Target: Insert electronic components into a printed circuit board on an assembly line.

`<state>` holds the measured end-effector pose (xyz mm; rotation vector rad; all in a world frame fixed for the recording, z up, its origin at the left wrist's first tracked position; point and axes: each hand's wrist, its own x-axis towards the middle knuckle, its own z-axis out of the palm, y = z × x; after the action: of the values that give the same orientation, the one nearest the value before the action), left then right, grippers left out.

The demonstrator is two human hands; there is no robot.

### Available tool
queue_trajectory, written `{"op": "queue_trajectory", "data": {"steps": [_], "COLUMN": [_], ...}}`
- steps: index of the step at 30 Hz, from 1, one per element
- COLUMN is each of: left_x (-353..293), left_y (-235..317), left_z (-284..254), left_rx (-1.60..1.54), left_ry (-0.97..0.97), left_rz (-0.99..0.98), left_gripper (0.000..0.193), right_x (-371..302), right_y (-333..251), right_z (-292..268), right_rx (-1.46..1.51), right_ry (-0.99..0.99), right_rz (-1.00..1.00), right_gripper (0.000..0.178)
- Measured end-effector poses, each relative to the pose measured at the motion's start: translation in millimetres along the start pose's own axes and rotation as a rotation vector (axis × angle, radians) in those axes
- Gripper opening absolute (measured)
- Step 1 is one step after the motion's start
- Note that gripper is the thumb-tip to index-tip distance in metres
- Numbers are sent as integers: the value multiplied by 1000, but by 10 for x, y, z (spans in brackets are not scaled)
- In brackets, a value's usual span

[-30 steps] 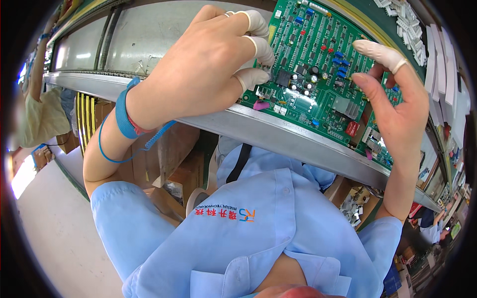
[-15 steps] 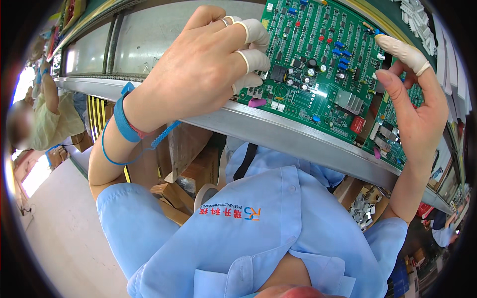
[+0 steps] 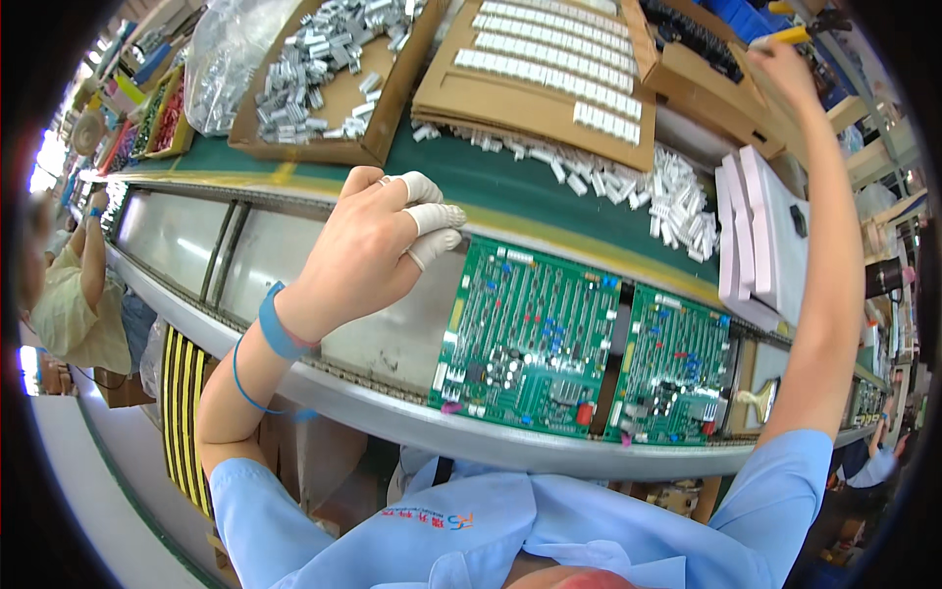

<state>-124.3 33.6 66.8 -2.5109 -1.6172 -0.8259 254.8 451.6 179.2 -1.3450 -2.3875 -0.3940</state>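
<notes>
My left hand [image 3: 365, 240], wearing white finger cots and a blue wrist strap, is held with curled fingers by the upper left corner of a green circuit board [image 3: 530, 339]. Whether anything is between its fingertips is hidden. The board carries blue, red and black parts and lies on the metal rails of the line. A second green circuit board [image 3: 675, 363] lies to its right, across a narrow gap. At the far right, my outstretched right hand [image 3: 782, 71] is closed at the yellow handle of a hand tool [image 3: 793, 36]; the tool's kind is unclear.
Beyond the rails are a cardboard box [image 3: 339, 147] of metal pieces, cardboard [image 3: 535, 113] bearing rows of white parts, and a loose pile of white parts [image 3: 682, 211]. White foam pieces [image 3: 760, 226] stand near my right arm. Another person [image 3: 83, 304] is at the left.
My right hand has left the boards and reached far out to the yellow-handled tool. My left hand has come off the first board's left side to its upper corner. The view takes in more bench.
</notes>
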Motion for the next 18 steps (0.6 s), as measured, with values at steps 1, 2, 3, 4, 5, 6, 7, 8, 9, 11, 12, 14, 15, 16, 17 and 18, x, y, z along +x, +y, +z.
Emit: {"op": "queue_trajectory", "data": {"steps": [1,2,3,4,5,6,7,8,9,11,12,14,15,16,17,18], "left_x": [59,127,178,258,423,576,755,911,1035,1232,1311,1327,1382,1412,1353,1386], "left_y": [-73,-195,-239,-262,-401,-564,-729,-890,-1038,-1268,-1351,-1625,-1662,-1693,-1736,-1719], "left_z": [-25,-5,-59,-111,-80,-13,70,157,227,330,393,501,546,580,580,582], "left_rx": [15,21,38,94,117,137,128,269,410,526,582,546,501,488,479,463], "left_ry": [-8,-16,1,52,85,111,106,94,78,19,-15,17,71,73,61,62], "left_rz": [-38,-76,-66,-78,-38,-9,-2,5,12,-48,-93,-84,-53,-34,-29,-6], "left_gripper": [17,16,15,15,15,15,15,15,15,21,24,25,27,27,28,29], "right_x": [131,138,200,264,311,358,466,560,615,509,512,540,500,659,667,666], "right_y": [83,-85,-215,-319,-248,-239,-191,-285,-461,-895,-958,-1258,-1254,-1038,-1104,-1072], "right_z": [306,452,397,343,502,691,778,881,940,812,825,762,667,856,948,959], "right_rx": [170,330,234,102,183,265,268,281,404,395,343,421,479,455,438,408], "right_ry": [-179,-409,-647,-757,-692,-637,-655,-683,-702,-639,-588,-630,-653,-739,-693,-633], "right_rz": [1,235,366,276,203,126,95,52,36,25,-30,11,71,39,-24,-71], "right_gripper": [37,41,46,51,53,56,58,62,62,59,57,39,22,27,29,31]}}
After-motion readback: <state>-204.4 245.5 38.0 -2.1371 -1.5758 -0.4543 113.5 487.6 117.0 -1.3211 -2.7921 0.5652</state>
